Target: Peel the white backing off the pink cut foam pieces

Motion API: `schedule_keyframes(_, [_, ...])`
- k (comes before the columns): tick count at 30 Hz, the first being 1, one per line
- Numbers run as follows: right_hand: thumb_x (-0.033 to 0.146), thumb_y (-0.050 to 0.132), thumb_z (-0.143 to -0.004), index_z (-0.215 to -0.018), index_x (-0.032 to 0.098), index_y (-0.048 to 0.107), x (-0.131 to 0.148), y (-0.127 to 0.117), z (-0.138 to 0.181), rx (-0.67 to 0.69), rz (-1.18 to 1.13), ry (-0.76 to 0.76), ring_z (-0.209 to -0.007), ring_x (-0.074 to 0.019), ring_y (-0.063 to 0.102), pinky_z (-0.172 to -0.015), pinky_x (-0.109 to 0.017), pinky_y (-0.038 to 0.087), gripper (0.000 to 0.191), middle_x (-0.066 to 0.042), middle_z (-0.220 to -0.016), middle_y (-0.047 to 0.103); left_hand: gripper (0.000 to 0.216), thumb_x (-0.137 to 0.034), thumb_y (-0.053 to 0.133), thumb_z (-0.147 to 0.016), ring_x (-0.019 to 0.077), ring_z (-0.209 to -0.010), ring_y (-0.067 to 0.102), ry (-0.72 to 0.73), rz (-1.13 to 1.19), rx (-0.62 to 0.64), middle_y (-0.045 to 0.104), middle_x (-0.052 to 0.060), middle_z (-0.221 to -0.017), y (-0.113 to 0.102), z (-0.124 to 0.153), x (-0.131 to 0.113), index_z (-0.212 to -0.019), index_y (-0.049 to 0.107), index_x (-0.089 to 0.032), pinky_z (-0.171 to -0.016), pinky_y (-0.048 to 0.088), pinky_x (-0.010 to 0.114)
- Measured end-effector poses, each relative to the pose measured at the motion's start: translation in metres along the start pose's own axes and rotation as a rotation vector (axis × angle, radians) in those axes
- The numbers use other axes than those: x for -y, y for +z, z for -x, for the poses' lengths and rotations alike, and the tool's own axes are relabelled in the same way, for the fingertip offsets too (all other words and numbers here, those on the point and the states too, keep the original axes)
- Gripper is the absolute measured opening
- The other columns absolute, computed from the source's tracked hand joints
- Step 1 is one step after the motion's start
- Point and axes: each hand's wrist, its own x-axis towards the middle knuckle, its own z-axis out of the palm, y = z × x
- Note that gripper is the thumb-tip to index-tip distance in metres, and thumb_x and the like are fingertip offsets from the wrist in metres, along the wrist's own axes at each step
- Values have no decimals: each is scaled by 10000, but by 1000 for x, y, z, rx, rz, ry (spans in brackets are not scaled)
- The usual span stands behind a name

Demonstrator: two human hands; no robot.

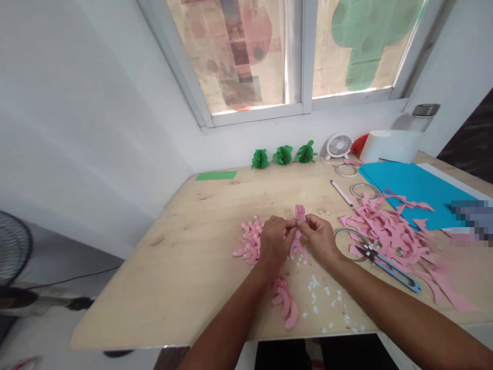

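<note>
Head view showed both hands meeting over the middle of the wooden table. The left hand and the right hand each pinched a pink paper strip between thumb and fingertips. Knuckles hid its lower part, so its shape stayed unclear. At nine o'clock of the left hand lay a pile of pink curls, partly covered by it. At three o'clock of the right hand, scissors lay among pink scraps. A blurred patch hid the blue sheet's far edge.
</note>
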Motion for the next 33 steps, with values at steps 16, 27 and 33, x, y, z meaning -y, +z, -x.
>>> schedule_keyframes(16, [432,635,-681,-582,180,506,-3,0,0,-4,-167,96,-428,-79,343,-417,-217,261,300,59,-487,412,65,-147,533,-719,154,-727,556,-50,21,-16,619,16,-695,-3,-1,-2,-692,583,-179,-703,420,297])
schedule_keyframes(27, [390,676,-649,-616,174,554,7,-3,-3,-46,-381,184,-474,-95,414,-473,-226,322,250,37,-529,500,211,-290,591,-713,142,-710,593,-436,540,194,657,53,-842,-13,-8,6,-869,613,-150,-642,460,263])
schedule_keyframes(33, [345,694,-649,-626,173,566,9,-4,-2,-14,-499,247,-470,-88,398,-472,-225,308,216,41,-524,499,328,-262,696,-628,167,-854,592,-417,751,397,622,79,-1018,-18,-9,7,-933,624,-164,-711,468,260])
